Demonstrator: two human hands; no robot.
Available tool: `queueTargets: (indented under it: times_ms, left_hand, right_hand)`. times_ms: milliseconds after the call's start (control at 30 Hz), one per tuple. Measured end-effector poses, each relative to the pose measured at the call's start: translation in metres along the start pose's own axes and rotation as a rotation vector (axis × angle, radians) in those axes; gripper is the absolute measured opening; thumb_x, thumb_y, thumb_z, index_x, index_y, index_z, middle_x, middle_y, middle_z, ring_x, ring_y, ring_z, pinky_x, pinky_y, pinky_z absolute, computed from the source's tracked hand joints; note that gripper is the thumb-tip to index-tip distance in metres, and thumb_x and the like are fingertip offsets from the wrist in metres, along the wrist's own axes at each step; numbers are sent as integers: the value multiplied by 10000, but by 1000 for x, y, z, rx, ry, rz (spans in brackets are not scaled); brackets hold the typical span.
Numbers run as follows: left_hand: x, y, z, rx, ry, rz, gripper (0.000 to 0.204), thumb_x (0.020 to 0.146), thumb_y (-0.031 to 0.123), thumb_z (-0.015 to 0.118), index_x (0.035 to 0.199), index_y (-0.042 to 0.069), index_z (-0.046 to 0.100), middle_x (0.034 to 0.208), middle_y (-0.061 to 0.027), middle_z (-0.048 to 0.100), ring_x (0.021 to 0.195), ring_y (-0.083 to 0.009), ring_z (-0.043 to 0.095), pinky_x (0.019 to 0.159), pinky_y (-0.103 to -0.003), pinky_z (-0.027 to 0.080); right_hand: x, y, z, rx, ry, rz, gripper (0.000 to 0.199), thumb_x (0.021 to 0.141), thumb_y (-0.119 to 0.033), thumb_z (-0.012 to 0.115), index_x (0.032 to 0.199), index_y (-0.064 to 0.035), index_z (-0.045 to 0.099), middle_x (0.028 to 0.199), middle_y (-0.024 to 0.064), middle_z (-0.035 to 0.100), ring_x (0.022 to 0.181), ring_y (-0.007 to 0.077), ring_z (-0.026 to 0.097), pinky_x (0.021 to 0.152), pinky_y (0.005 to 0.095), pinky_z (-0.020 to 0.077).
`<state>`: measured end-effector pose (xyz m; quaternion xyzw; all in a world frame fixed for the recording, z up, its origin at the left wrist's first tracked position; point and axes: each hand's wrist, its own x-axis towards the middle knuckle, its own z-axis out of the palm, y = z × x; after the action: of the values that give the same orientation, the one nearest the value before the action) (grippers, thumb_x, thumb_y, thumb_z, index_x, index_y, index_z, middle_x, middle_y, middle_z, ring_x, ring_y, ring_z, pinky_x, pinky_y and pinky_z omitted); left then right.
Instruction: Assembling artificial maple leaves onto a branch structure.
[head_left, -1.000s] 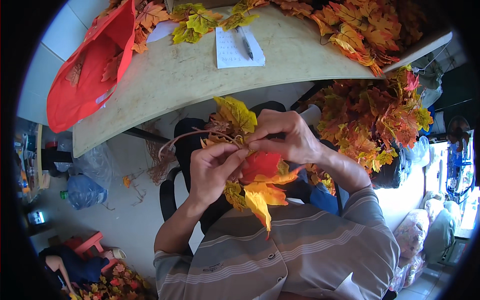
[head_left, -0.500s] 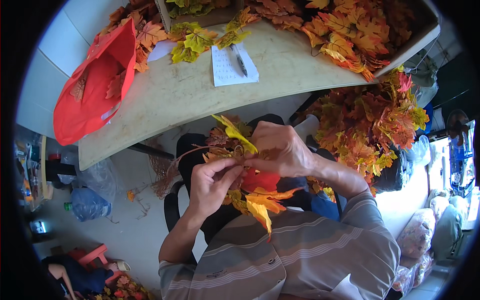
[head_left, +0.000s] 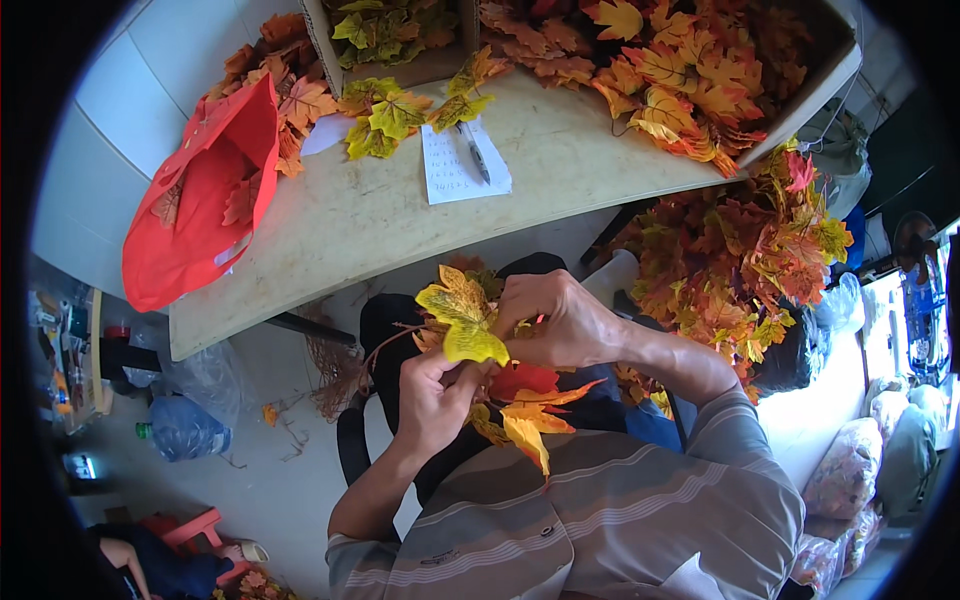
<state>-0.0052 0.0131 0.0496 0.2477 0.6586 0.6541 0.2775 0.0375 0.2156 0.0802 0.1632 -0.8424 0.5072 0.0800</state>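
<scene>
Leaf sprig [head_left: 515, 385] between both hands, over the lap, just below the table's near edge. Yellow-green leaf [head_left: 462, 318] uppermost, spread broad toward the camera; red leaf [head_left: 532, 378] under the right hand; orange-yellow leaf [head_left: 535, 425] drooping toward the shirt, tip down. Brown stem [head_left: 388, 343] curving out on the left side. Left hand [head_left: 435, 402]: thumb and forefinger pinched narrow on the sprig at the lower tip of the yellow-green leaf. Right hand [head_left: 562, 315]: fingers curled in close at that leaf's right edge, tips partly hidden; cannot tell just what they pinch. Ahead, pale table [head_left: 320, 230] with white note paper [head_left: 440, 178], pen [head_left: 474, 155] lying on it, green-yellow leaf spray [head_left: 395, 112] just beyond. Red bag [head_left: 155, 262] at the table's left end, mouth open, leaves inside. Two open boxes of leaves along the far side. Right of the table, a large hanging mass of autumn leaves [head_left: 720, 245]. Floor left: clear bottle [head_left: 190, 428] on its side, green cap. Lower left, another person [head_left: 165, 560] near a red stool [head_left: 195, 528].
</scene>
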Motion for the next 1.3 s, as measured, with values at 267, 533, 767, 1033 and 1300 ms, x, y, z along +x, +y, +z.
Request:
queueTargets:
  times_ms: [267, 533, 767, 1033, 1300]
  left_hand:
    - [-5, -12, -7, 150, 30, 204, 171, 754, -82, 591, 901, -26, 659, 837, -94, 690, 752, -166, 672, 675, -284, 512]
    - [-5, -9, -1, -26, 31, 119, 201, 802, -124, 492, 928, -81, 642, 808, -94, 674, 660, -139, 629, 605, -268, 518]
    - [-5, -4, 1, -50, 30, 133, 128, 852, -98, 538, 919, -51, 636, 832, -52, 643, 666, -73, 595, 592, -212, 474]
    - [1, -4, -1, 21, -5, 156, 174, 914, -24, 548, 1061, -48, 638, 893, -53, 637, 690, -57, 570, 597, -191, 462]
    - [-1, -7, 3, 124, 63, 206, 157, 922, 9, 557, 1031, -66, 642, 844, -76, 661, 659, -83, 594, 586, -215, 487]
  right_hand:
    - [2, -10, -2, 94, -58, 155, 81, 699, 1, 712, 770, 4, 673, 705, 78, 652, 632, 138, 616, 588, 265, 480]
    - [0, -8, 0, 218, -46, 226, 65, 759, 26, 688, 819, 41, 669, 750, 74, 678, 698, 84, 640, 676, 239, 537]
    - [-1, -2, 2, 333, -68, 270, 70, 763, 23, 690, 830, 37, 672, 763, 50, 675, 730, 67, 626, 684, 225, 513]
    - [-9, 9, 10, 388, -22, 241, 58, 780, 22, 658, 837, 36, 657, 778, 31, 657, 762, 42, 586, 683, 212, 474]
    - [-8, 12, 7, 367, -79, 240, 94, 787, -24, 724, 857, 21, 681, 829, 47, 684, 790, 57, 595, 710, 231, 483]
